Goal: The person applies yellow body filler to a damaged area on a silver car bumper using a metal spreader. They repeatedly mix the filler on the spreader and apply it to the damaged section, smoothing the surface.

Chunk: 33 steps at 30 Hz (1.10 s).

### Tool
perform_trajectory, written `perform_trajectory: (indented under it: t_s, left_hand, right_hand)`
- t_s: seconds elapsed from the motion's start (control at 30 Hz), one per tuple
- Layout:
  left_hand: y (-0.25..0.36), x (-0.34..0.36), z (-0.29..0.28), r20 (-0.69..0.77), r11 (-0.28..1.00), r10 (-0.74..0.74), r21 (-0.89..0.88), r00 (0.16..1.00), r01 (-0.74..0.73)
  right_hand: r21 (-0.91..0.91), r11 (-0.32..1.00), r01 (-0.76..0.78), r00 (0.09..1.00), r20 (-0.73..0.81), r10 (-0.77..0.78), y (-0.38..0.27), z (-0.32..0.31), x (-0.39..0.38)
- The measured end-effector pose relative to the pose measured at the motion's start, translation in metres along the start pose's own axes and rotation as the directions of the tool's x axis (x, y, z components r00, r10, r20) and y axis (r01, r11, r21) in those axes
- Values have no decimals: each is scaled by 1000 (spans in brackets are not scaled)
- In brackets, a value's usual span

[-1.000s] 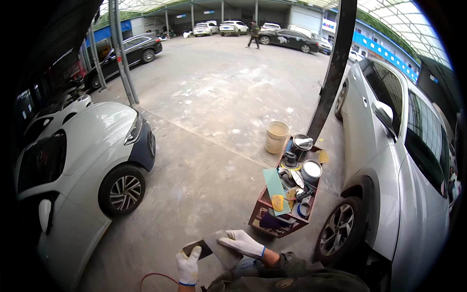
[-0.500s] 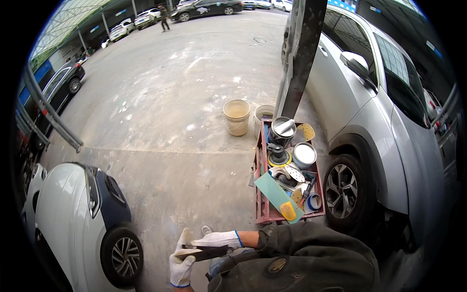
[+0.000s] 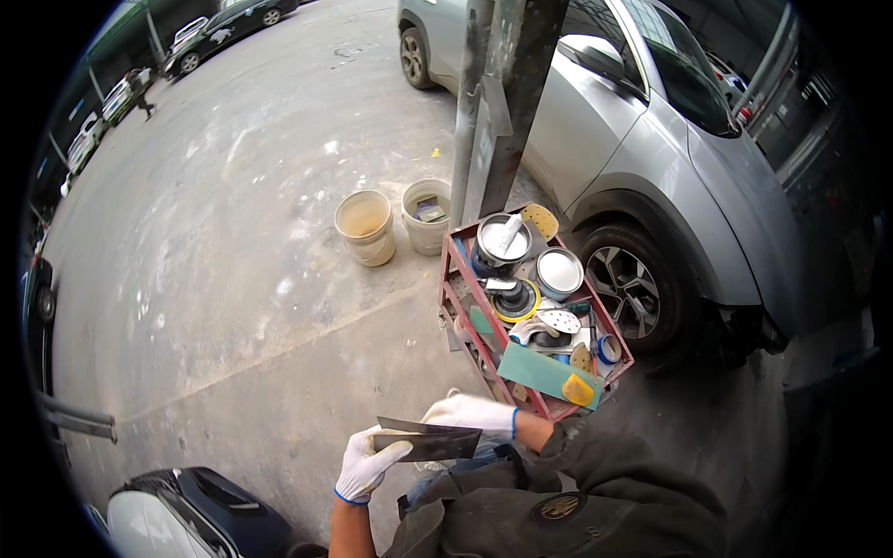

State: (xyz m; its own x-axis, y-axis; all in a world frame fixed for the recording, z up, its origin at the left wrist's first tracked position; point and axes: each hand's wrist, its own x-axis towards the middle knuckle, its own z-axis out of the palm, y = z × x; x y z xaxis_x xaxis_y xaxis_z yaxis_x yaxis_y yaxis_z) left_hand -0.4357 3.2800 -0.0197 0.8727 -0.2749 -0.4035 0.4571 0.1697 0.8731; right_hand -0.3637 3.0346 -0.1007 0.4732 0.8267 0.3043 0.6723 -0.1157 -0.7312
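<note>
My left hand (image 3: 372,456), in a white glove, grips thin dark flat plates (image 3: 423,448), two of which show at different angles. My gloved right hand (image 3: 470,414) is just above and behind them, blurred; whether its fingers hold a plate is unclear. Beyond my hands stands a red metal cart (image 3: 445,279) carrying a round sander (image 3: 512,299), a paint can (image 3: 560,272), another can with a white roll on it (image 3: 498,242), a green sheet (image 3: 539,372), a yellow pad (image 3: 577,391), perforated discs and a tape roll (image 3: 609,350).
Two buckets (image 3: 365,228) stand left of a steel post (image 3: 502,112) behind the cart. A silver car (image 3: 679,214) is close on the right; another car's front end (image 3: 186,511) is at lower left. A person (image 3: 144,98) walks among parked cars in the distance.
My view has turned right and down toward the cart, bringing both buckets into fuller view. My right hand has shifted behind the plates; my left hand still grips them.
</note>
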Motion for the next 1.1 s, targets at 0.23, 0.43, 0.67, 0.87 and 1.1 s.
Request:
perform_trajectory:
  t_s: [0.23, 0.43, 0.67, 0.87, 1.1]
  left_hand:
    - [46, 108, -36, -65, 999, -3, -50, 998, 0]
    - [95, 180, -45, -110, 999, -34, -11, 993, 33]
    - [137, 243, -60, 63, 984, -110, 150, 992, 100]
    - [188, 285, -68, 218, 982, -170, 119, 961, 147]
    - [186, 304, -67, 165, 981, -143, 158, 976, 117]
  right_hand:
    - [631, 347, -694, 91, -400, 912, 178, -186, -28]
    - [369, 62, -928, -225, -683, 695, 306, -226, -33]
    - [546, 328, -771, 19, -495, 869, 319, -233, -25]
    - [752, 614, -241, -377, -655, 655, 267, -260, -109]
    - [950, 217, -224, -798, -306, 519, 343, -192, -268]
